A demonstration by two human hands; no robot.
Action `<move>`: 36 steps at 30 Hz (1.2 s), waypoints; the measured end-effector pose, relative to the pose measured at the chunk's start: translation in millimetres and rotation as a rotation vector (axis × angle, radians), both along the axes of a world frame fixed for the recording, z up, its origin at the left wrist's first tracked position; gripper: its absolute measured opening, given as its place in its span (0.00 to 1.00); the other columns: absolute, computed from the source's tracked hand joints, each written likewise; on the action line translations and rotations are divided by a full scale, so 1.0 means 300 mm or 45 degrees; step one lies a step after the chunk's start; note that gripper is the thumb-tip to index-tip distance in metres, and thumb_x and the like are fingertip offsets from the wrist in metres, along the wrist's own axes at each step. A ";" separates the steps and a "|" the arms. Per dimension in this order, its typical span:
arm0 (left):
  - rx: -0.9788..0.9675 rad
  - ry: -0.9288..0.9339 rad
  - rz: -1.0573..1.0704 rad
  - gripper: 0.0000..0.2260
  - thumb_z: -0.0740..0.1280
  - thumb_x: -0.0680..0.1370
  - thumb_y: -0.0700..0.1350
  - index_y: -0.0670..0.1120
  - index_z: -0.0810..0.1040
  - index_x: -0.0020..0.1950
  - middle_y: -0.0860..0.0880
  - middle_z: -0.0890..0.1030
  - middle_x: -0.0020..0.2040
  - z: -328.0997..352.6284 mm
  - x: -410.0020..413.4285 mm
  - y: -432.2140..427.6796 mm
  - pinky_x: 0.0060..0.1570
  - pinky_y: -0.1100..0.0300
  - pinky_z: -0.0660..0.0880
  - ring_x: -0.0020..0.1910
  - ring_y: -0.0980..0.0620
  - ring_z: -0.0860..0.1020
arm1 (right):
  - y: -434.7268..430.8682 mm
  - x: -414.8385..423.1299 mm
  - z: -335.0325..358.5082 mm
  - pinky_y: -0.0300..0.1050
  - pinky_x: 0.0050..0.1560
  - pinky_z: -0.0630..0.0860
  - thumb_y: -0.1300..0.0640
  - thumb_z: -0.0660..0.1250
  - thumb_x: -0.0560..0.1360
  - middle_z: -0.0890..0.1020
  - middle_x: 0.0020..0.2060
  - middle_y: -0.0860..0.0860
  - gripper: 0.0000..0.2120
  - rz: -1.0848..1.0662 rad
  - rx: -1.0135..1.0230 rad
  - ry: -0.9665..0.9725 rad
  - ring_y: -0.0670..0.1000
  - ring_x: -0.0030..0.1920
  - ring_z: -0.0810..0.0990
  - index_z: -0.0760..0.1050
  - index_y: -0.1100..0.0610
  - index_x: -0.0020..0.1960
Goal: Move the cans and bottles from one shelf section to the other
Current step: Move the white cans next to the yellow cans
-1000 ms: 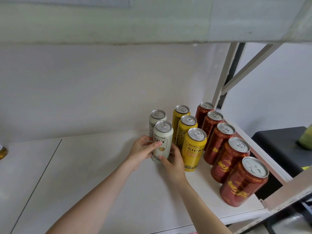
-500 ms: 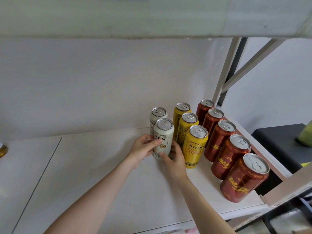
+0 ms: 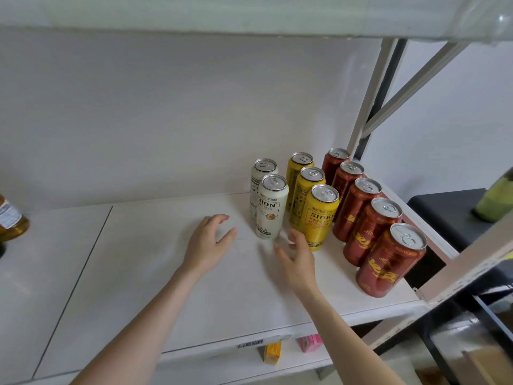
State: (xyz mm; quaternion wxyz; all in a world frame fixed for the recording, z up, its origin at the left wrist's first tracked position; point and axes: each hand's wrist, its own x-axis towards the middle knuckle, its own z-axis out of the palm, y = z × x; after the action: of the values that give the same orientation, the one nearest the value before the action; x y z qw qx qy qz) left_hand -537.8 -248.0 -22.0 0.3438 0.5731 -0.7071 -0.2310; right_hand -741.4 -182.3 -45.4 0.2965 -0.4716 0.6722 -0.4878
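1. The front white can [image 3: 272, 208] stands upright on the shelf [image 3: 166, 259], with its long axis vertical, lid up and label facing the camera.
2. Another white can [image 3: 262, 179] stands just behind it, with three yellow cans [image 3: 319, 218] just beside and five red cans [image 3: 358, 209] further right.
3. The left hand [image 3: 208, 243] hovers to its left, fingers loosely spread, holding nothing.
4. The right hand [image 3: 298, 258] is near its base, fingers relaxed and apart, also empty.

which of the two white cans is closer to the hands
The front white can, standing just beyond the left hand and right hand; the rear white can sits directly behind it.
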 end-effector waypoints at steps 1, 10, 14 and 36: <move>-0.102 -0.148 -0.027 0.18 0.70 0.77 0.50 0.45 0.77 0.64 0.47 0.78 0.61 -0.009 0.021 0.024 0.61 0.51 0.73 0.62 0.48 0.75 | 0.022 -0.003 0.002 0.52 0.64 0.71 0.55 0.69 0.77 0.74 0.66 0.52 0.24 0.024 0.009 0.117 0.53 0.65 0.73 0.67 0.57 0.71; -0.376 -0.808 -0.060 0.22 0.75 0.70 0.48 0.42 0.79 0.61 0.39 0.79 0.61 -0.037 0.088 0.196 0.63 0.39 0.72 0.64 0.37 0.75 | 0.158 0.003 0.020 0.53 0.61 0.68 0.50 0.65 0.77 0.72 0.69 0.54 0.28 0.119 0.065 1.035 0.58 0.68 0.68 0.65 0.56 0.74; -0.306 -0.929 -0.010 0.25 0.72 0.73 0.50 0.44 0.75 0.68 0.39 0.73 0.70 -0.038 0.087 0.265 0.70 0.38 0.61 0.73 0.39 0.67 | 0.210 0.018 0.019 0.55 0.67 0.64 0.49 0.65 0.76 0.70 0.72 0.55 0.29 0.123 0.078 1.176 0.59 0.73 0.65 0.64 0.56 0.75; -0.188 -0.971 0.022 0.24 0.63 0.80 0.55 0.46 0.69 0.73 0.42 0.68 0.74 -0.044 0.438 0.963 0.72 0.43 0.61 0.75 0.41 0.64 | 0.745 0.368 0.015 0.61 0.72 0.58 0.44 0.60 0.78 0.65 0.75 0.53 0.29 0.333 0.080 1.336 0.57 0.75 0.61 0.59 0.52 0.76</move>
State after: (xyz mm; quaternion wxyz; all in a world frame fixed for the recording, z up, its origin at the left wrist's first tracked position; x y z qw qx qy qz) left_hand -406.3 41.0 -35.3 0.0986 0.5977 -0.7939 0.0531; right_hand -631.1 41.2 -40.8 -0.0068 -0.7223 0.6800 -0.1255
